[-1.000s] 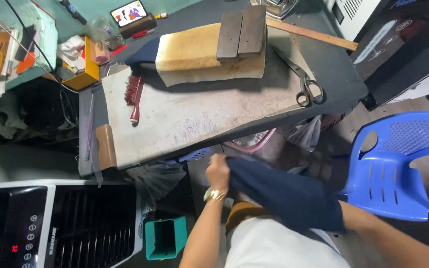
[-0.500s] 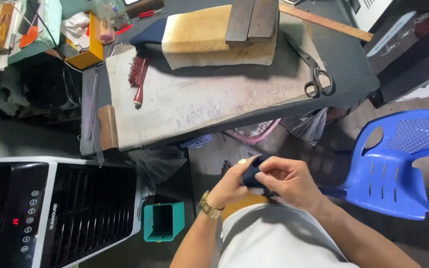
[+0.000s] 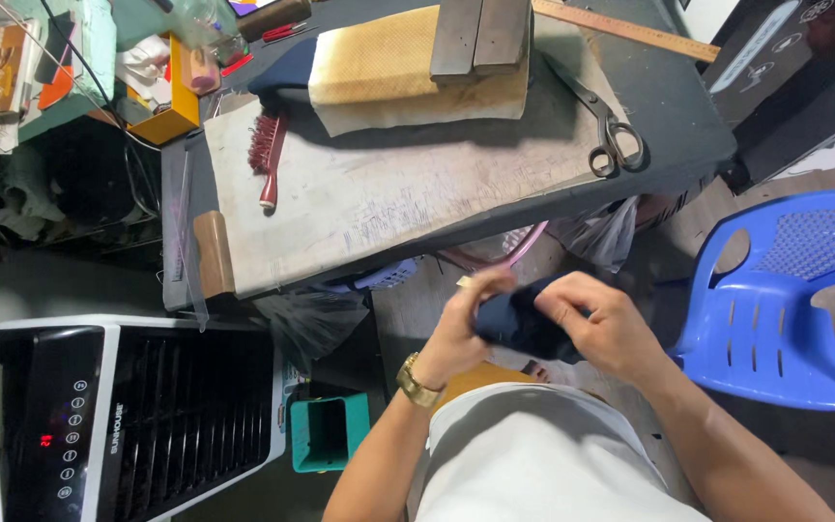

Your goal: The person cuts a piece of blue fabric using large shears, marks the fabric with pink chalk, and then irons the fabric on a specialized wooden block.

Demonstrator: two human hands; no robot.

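Since a moment ago your hands are bunching the dark cloth (image 3: 524, 324) tighter: left hand (image 3: 466, 333) and right hand (image 3: 606, 324) are both gripping it below the counter (image 3: 688, 106) edge.

Place: a small craft or tailoring workshop.
Work surface: a dark table (image 3: 674, 106) carrying a scratched, pale cutting board (image 3: 388, 198).
Tools: metal scissors (image 3: 611, 130), a long wooden ruler (image 3: 630, 31), a red-bristled brush (image 3: 266, 155).
Materials: a yellowish foam block (image 3: 379, 60) under dark metal weights (image 3: 480, 37).
Surroundings: a blue plastic chair (image 3: 775, 300), a black-and-white air cooler (image 3: 118, 416), cluttered shelves (image 3: 41, 58).
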